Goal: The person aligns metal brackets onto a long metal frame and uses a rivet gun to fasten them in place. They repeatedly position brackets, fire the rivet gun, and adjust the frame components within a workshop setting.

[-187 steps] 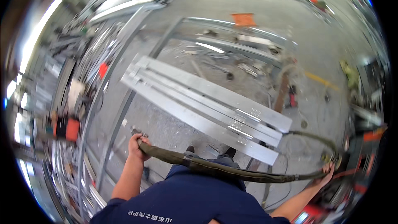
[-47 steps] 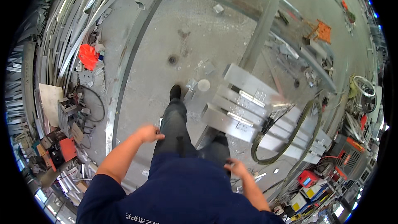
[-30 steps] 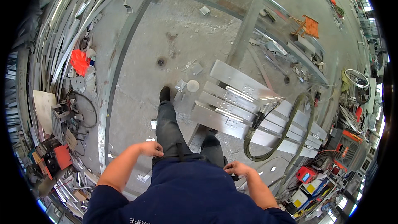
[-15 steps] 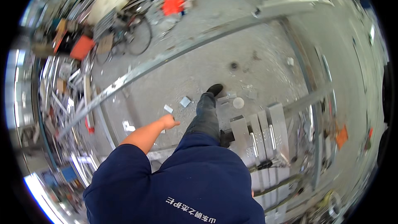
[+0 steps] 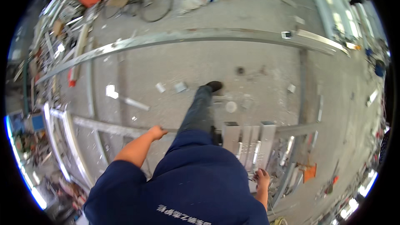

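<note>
Head view: since half a second earlier our view had swung further round; the long grey beam (image 5: 187, 36) that ran diagonally then lay almost level across the top, and the stack of pale metal channels (image 5: 250, 141), then at our lower right edge, sat closer in beside our right hip. Our right hand (image 5: 262, 180), out of sight in that earlier frame, had come into view. It hung just below the near end of the channels, touching or nearly touching them; we could not tell which. The stack's long axis ran away from that hand, up toward the floor ahead. Fingers looked loosely curled, nothing clearly held. Our left hand (image 5: 157, 132) was well apart from the stack, closed in a loose fist, empty, over a floor rail (image 5: 112, 127). Right hand plainly the nearer. Our leading shoe (image 5: 213, 86) was stepped forward on concrete
</note>
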`<state>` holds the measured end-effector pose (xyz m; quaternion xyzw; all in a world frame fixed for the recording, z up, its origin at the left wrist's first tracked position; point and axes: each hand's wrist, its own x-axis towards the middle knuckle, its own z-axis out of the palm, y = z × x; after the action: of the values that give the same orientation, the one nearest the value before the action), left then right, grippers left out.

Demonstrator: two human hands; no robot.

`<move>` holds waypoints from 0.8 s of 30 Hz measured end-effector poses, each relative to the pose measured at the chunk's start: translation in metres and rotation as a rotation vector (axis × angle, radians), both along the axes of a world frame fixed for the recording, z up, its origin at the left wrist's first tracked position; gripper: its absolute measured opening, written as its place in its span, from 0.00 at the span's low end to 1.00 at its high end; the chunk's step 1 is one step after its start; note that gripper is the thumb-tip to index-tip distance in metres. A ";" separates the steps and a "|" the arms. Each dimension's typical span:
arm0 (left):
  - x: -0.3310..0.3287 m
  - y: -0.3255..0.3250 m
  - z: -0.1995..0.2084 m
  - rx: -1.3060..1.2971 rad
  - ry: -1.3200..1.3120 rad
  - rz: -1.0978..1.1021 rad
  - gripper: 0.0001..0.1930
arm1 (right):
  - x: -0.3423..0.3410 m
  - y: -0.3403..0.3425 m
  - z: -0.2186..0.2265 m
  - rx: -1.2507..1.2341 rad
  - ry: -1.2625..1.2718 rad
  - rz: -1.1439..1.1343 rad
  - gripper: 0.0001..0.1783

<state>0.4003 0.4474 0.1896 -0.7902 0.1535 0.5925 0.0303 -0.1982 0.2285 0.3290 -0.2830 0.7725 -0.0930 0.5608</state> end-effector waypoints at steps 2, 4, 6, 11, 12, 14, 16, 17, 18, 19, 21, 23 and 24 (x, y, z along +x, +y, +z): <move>-0.001 0.006 -0.006 -0.016 -0.011 0.054 0.24 | 0.024 -0.021 -0.002 -0.016 0.000 0.154 0.18; -0.005 -0.010 0.006 -0.075 -0.023 0.135 0.23 | 0.028 -0.021 -0.012 -0.048 -0.037 0.150 0.17; 0.002 -0.013 0.006 -0.096 -0.021 0.113 0.23 | 0.033 -0.009 -0.017 -0.036 -0.046 0.134 0.16; 0.025 -0.041 0.013 -0.085 -0.056 0.028 0.23 | 0.020 0.046 -0.029 0.057 -0.001 0.016 0.14; 0.032 -0.050 0.015 -0.089 -0.048 -0.030 0.23 | 0.016 0.062 -0.030 0.076 0.012 -0.052 0.13; 0.041 -0.060 0.013 -0.116 -0.052 -0.001 0.22 | 0.003 0.095 -0.035 0.146 0.055 -0.081 0.15; 0.042 -0.090 0.019 -0.125 -0.048 -0.053 0.21 | -0.012 0.133 -0.035 0.222 0.084 -0.174 0.18; 0.045 -0.098 0.017 -0.151 -0.037 -0.017 0.21 | -0.015 0.147 -0.037 0.226 0.100 -0.191 0.18; 0.046 -0.105 0.015 -0.175 -0.022 0.016 0.21 | -0.019 0.158 -0.042 0.231 0.116 -0.211 0.18; 0.049 -0.111 0.010 -0.191 -0.005 0.040 0.21 | -0.020 0.175 -0.044 0.245 0.133 -0.238 0.18; 0.053 -0.129 0.005 -0.175 0.040 -0.042 0.21 | -0.022 0.197 -0.048 0.239 0.133 -0.263 0.18; 0.055 -0.148 0.017 -0.179 0.028 -0.106 0.21 | -0.004 0.196 -0.044 0.172 0.089 -0.320 0.17; 0.052 -0.160 0.020 -0.177 0.001 -0.133 0.21 | 0.003 0.200 -0.041 0.151 0.084 -0.342 0.17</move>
<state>0.4519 0.2878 0.2096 -0.7775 0.2576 0.5737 -0.0003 -0.1950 0.4281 0.2877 -0.1085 0.8368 -0.1167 0.5239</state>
